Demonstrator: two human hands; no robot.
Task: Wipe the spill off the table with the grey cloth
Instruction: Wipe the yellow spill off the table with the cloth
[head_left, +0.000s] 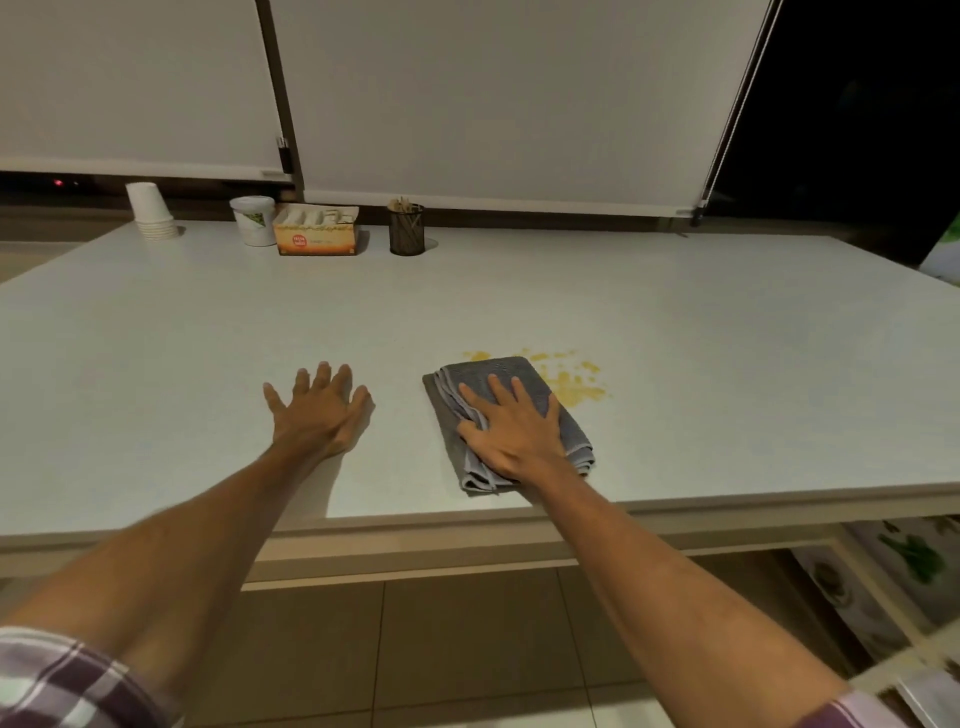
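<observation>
A folded grey cloth (498, 371) lies on the white table (675, 322) near its front edge. My right hand (511, 428) presses flat on top of the cloth, fingers spread and pointing away from me. A yellow spill (571, 382) of splotches spreads just beyond and to the right of the cloth; the cloth's far edge covers part of it. My left hand (319, 410) rests flat on the bare table to the left of the cloth, fingers apart, holding nothing.
Along the table's far edge stand a stack of white paper cups (150, 213), a white tub (253, 221), an orange box of sachets (317, 228) and a dark mesh holder with sticks (407, 228). Window blinds hang behind. Tiled floor shows below the front edge.
</observation>
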